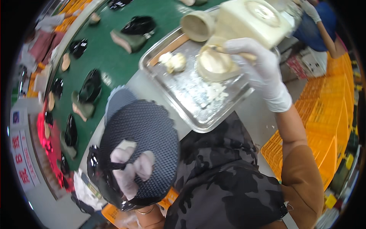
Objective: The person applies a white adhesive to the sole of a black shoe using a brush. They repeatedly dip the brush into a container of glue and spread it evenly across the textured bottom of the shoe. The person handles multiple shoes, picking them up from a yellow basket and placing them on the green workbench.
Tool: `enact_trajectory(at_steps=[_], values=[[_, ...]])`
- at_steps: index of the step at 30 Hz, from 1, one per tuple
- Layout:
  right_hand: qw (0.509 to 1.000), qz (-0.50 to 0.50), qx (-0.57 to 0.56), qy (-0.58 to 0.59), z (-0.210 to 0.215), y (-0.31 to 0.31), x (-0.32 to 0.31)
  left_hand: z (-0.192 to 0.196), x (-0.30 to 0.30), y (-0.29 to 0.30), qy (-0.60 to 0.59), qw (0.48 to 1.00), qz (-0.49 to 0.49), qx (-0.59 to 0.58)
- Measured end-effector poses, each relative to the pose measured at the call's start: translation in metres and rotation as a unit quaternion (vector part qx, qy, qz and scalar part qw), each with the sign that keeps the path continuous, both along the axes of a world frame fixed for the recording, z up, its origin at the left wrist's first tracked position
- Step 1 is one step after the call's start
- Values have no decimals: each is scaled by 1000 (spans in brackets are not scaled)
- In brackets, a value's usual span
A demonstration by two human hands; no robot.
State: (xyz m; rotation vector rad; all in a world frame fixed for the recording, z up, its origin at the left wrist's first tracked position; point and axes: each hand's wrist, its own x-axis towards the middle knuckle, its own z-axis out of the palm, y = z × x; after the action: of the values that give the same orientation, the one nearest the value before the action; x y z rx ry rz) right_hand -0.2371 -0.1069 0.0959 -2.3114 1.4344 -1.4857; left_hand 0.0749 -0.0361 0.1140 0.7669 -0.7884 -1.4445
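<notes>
My left hand point(129, 168), in a white glove, is closed on a glossy black shoe upper point(99, 171). A wide piece of dark grey mesh lining point(152, 122) spreads around the fingers, and a blue-grey edge piece point(120, 100) sticks out beyond it. My right hand point(259, 68), also gloved, grips a brush point(249, 57) by its wooden handle. The brush's tip is over a round bowl point(202, 74) of thick cream-white paste point(219, 63), its bristles hard to make out. The bowl stands in a metal tray point(183, 110) smeared with white residue.
Whitish lumps point(173, 62) and a wooden strip point(169, 49) lie in the tray. A tipped cup point(196, 26) and a cream container point(251, 23) stand behind. Shoe lasts and black uppers point(89, 87) ride on the green belt point(110, 57) at left. Orange crates point(320, 129) fill the right; a co-worker point(316, 26) is at far right.
</notes>
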Motion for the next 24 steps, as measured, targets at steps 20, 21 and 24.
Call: enact_trajectory(at_steps=[20, 21, 24], values=[[964, 157, 4, -215, 6, 1, -7, -46, -45, -41, -27, 908, -376, 186], [963, 144, -24, -227, 5, -1, 0, -44, -49, -42, -29, 904, -382, 190], [957, 137, -98, -235, 7, -14, 16, -39, -61, -42, -17, 890, -387, 239]])
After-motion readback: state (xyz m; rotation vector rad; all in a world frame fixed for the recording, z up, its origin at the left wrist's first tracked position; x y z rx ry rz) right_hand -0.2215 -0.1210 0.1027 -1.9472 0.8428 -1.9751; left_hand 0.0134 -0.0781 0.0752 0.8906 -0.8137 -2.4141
